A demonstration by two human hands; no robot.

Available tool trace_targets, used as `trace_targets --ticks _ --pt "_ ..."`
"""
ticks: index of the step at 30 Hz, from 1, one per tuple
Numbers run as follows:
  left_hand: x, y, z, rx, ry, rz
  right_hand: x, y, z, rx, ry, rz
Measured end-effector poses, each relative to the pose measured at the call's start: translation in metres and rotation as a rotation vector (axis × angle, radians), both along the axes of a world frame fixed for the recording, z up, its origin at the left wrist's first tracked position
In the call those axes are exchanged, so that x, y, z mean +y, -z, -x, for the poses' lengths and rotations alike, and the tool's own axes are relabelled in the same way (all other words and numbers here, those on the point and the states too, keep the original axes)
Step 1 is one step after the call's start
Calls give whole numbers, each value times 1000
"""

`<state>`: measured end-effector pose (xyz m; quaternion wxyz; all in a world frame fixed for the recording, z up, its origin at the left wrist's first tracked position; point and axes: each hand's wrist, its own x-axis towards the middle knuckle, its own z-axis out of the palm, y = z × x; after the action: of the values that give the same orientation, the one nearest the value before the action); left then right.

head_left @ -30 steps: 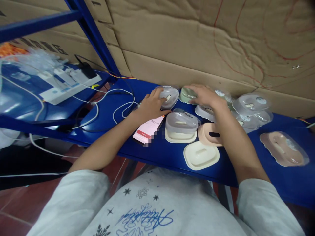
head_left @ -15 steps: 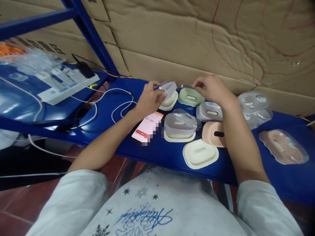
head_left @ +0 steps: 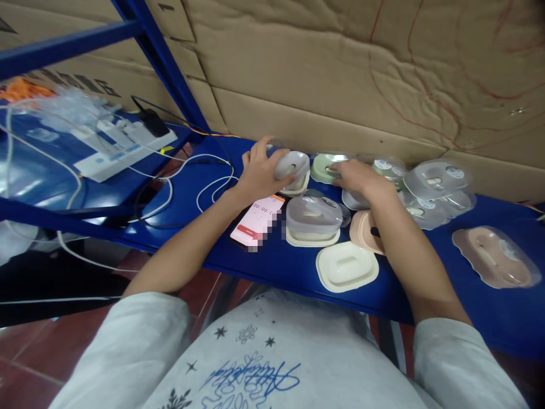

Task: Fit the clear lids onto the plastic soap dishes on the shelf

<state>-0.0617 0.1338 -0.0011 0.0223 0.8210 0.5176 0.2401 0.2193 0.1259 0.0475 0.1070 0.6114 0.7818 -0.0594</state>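
Observation:
At the back of the blue table, my left hand [head_left: 264, 167] grips a grey oval case [head_left: 293, 165] by its side, on top of a cream base [head_left: 300, 186]. My right hand [head_left: 355, 176] reaches over a green case [head_left: 324, 168], with its fingertips at the right part of it under or beside a clear plastic cover; whether they pinch anything is hidden. A grey case on a cream base [head_left: 313, 218] stands nearer the front. Beside it lie a peach case [head_left: 365, 232], partly behind my right forearm, and a cream lid [head_left: 347, 267].
A phone [head_left: 258, 220] with a timer lies below my left hand. Clear-covered cases [head_left: 438, 179] are stacked at the right, with a peach one [head_left: 494, 255] beyond. A power strip [head_left: 128, 150] and white cables lie at the left, cardboard [head_left: 298, 74] behind.
My left hand has settled the grey case flatter over its cream base. My right hand has come down onto the green case, and a clear-covered green item now shows behind my right wrist.

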Motion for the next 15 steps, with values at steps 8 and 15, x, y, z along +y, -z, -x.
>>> trace_targets --ticks 8,15 --pt "11 -2 6 49 -62 272 4 -17 -16 196 -137 -73" --pt "12 0 9 4 54 202 -35 -72 -36 345 -42 -469"
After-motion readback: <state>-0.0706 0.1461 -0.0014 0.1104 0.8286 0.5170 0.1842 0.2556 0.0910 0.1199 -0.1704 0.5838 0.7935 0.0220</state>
